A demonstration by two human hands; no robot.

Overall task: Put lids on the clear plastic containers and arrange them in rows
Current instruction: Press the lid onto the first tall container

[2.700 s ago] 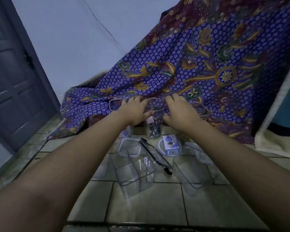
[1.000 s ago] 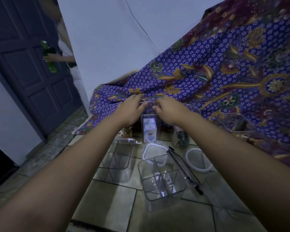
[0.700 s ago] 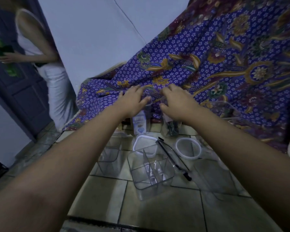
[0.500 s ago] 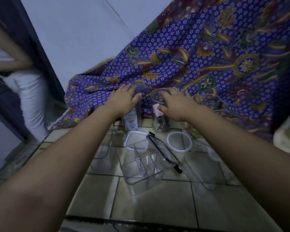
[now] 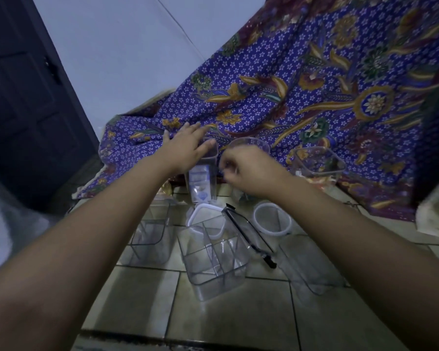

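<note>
Several clear plastic containers stand on the tiled floor. My left hand (image 5: 185,148) lies flat with spread fingers on top of a tall container (image 5: 203,178) that holds a small white box. My right hand (image 5: 249,171) is blurred, with its fingers curled, in front of a round container (image 5: 251,143). I see nothing in its grip. A square open container (image 5: 319,160) stands at the back right. Nearer me are a divided container (image 5: 213,254), a container on the left (image 5: 152,234) and one on the right (image 5: 309,264). A square white-rimmed lid (image 5: 200,211) and a round lid (image 5: 273,221) lie loose.
A blue and maroon batik cloth (image 5: 314,84) drapes down behind the containers. A black pen-like tool (image 5: 249,234) rests across the divided container's rim. A dark door (image 5: 23,97) is at the left beside a pale wall. Bare floor tiles (image 5: 226,312) lie close to me.
My right hand has come off the round container's rim and curled into a fist in front of it. My left hand stays on the tall container. The person at the left has left the view.
</note>
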